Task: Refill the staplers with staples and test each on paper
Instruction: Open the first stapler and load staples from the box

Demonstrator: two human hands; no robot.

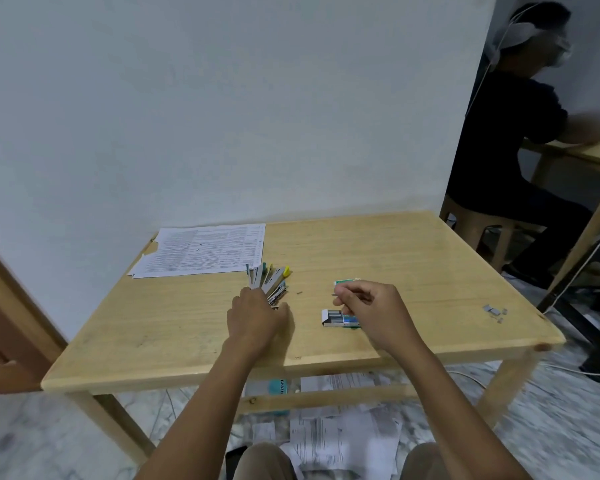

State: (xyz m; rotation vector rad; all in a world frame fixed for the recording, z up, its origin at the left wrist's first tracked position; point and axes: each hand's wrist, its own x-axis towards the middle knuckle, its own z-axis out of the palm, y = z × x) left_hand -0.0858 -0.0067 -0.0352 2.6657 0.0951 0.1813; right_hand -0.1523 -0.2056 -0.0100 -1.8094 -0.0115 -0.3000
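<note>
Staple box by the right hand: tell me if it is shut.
No, the staple box lies open, grey staple strips showing in its tray.

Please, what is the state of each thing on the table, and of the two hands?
staplers: bunched, fanned out.
left hand: on the staplers' near ends, grip unclear.
right hand: pinches a staple strip.
staple box: open, staples showing.
printed sheets: lying flat.
loose staples: scattered near the right edge.

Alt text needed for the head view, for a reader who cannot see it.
At a wooden table, the left hand holds a fanned bunch of staplers while the right hand pinches a small staple strip above an open staple box. Some printed paper lies farther back.
</note>
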